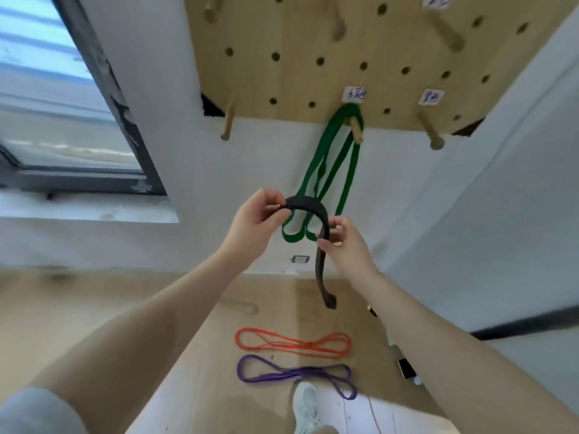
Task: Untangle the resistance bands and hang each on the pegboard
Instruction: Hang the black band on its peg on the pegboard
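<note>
Low in the frame, a purple resistance band [293, 374] and an orange resistance band [293, 343] lie on the wooden floor [188, 308] beside a pale sneaker [305, 405]. At centre, the left hand [253, 227] and right hand [343, 242] each pinch a black resistance band [310, 206], arched between them, its tail dangling. Behind, a green resistance band [332, 170] hangs from a peg [356, 130] on the pegboard [313, 36] at top.

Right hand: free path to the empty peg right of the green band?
Probably yes. The right hand grips the black band below the empty peg, with open wall between. The green band hangs on the neighbouring peg, off the path.
</note>
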`<act>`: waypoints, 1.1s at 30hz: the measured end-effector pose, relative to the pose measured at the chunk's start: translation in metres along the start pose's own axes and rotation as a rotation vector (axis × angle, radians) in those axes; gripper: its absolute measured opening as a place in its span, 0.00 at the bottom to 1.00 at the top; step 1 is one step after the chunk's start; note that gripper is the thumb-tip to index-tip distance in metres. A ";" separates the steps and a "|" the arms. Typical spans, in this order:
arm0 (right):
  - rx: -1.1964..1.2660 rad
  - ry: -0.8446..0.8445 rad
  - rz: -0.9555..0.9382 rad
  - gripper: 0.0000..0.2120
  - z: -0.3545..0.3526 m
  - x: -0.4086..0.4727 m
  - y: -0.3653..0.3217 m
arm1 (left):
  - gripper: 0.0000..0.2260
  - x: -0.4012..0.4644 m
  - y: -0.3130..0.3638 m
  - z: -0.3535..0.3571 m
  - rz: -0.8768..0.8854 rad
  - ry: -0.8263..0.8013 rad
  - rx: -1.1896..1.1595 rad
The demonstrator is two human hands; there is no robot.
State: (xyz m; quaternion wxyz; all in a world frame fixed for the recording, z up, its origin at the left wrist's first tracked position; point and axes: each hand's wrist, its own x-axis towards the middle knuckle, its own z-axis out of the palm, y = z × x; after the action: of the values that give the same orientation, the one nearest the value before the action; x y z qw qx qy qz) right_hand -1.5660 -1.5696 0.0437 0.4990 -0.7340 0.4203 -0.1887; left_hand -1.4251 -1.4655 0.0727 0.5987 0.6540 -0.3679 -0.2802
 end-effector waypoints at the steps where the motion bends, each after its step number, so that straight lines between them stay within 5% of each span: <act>1: 0.009 -0.007 -0.033 0.09 -0.009 -0.006 -0.010 | 0.07 0.001 0.014 0.004 0.020 -0.018 -0.001; 10: 0.224 -0.170 -0.267 0.16 -0.111 -0.028 -0.068 | 0.07 0.008 0.095 0.076 0.192 -0.180 0.109; 22: 0.330 -0.212 -0.405 0.11 -0.185 0.036 -0.112 | 0.08 0.053 0.150 0.122 0.283 0.123 -0.052; 33: 0.266 0.059 -0.614 0.06 -0.230 0.112 -0.151 | 0.06 0.140 0.195 0.148 0.311 0.163 0.056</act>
State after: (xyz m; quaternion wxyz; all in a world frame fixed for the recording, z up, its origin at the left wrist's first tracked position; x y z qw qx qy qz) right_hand -1.5970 -1.7688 0.2616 0.4980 -0.7489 0.1655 -0.4047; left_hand -1.4931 -1.6672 0.2571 0.6443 0.6261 -0.4225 -0.1200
